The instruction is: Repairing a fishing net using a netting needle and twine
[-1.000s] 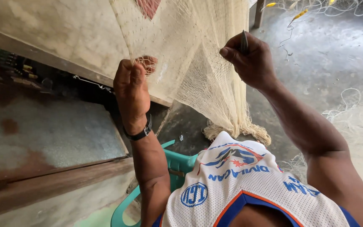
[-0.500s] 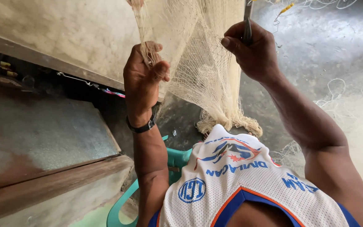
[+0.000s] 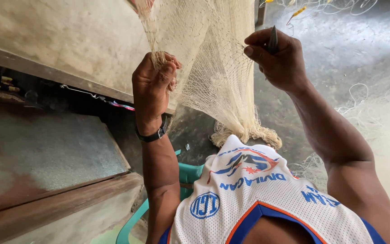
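The left hand is sitting lower against the cream fishing net than a second ago, bunching a fold of mesh in a closed fist. The right hand is drawing back from higher up, pinching the dark netting needle nearer the mesh.

A cream fishing net hangs down in front of the person, its lower edge bunched on the grey concrete floor. The left hand grips a gathered fold of the mesh, a black wristwatch on its wrist. The right hand pinches a dark netting needle against the net, above a green plastic chair.
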